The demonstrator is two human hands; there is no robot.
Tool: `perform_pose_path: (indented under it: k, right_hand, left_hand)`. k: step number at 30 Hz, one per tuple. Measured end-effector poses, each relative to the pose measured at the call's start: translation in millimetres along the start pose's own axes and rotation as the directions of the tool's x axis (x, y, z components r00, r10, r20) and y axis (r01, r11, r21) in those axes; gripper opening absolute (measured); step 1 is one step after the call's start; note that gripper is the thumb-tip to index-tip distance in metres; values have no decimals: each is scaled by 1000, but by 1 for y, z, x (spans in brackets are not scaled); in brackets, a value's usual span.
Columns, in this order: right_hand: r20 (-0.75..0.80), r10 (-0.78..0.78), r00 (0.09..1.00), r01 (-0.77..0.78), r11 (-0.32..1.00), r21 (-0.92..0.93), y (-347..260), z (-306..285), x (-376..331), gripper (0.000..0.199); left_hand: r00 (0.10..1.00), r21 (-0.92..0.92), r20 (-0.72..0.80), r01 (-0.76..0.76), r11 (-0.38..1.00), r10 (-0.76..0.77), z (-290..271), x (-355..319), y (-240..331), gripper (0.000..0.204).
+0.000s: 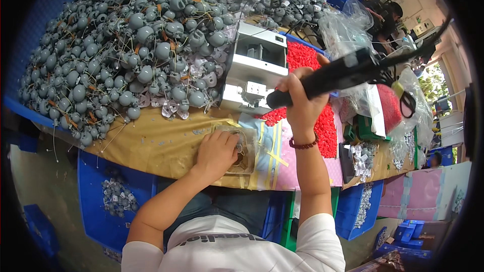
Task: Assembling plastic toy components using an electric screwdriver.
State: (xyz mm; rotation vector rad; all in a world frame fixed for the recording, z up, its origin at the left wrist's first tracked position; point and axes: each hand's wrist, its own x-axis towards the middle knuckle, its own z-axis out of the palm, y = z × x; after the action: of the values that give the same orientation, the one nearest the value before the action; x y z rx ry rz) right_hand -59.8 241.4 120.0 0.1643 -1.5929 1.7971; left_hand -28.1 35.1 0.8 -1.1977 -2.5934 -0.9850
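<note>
My right hand (306,108) is raised and wrapped round a black electric screwdriver (335,76) with a cable running off to the upper right. Its blunt end points left, above a white machine (259,45) with an open front and a switch on top. Lower down, my left hand (218,152) reaches into a shallow clear tray (247,163) near the table's front edge. Its fingers are bent and drawn together; whatever they pinch is too small or hidden. Something thin and curled lies in the tray beside the fingertips.
A large heap of grey round plastic parts with wires (126,45) covers the left and back. Many small red parts (317,131) fill a container right of the machine. Clear plastic bags (348,25) stand behind. Blue bins (101,191) sit below the table. Another person (385,22) is at the far right.
</note>
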Motion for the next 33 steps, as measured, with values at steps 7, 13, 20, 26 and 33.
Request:
perform_pose_path:
  k: [7,13,20,26,33]
  right_hand:
    - [28,113,993,-110,989,-100,35,23,25,63]
    - [76,284,956,-268,947,-178,35,26,11,75]
    - [86,324,942,-302,932,-201,4,24,-64,79]
    - [161,262,952,-223,949,-224,7,19,-82,73]
    - [172,241,955,-199,953,-228,3,19,-88,14]
  left_hand:
    - [1000,18,-6,-1,1000,1,3,-1,-3,35]
    - [1000,-7,-7,9,1000,-9,2,0,-2,35]
    - [999,-42,-29,19,999,-20,2,-2,-1,31]
    - [999,-33,-39,20,999,-22,2,-1,-1,27]
    - [999,-10,-23,28,1000,-28,5,-2,-2,34]
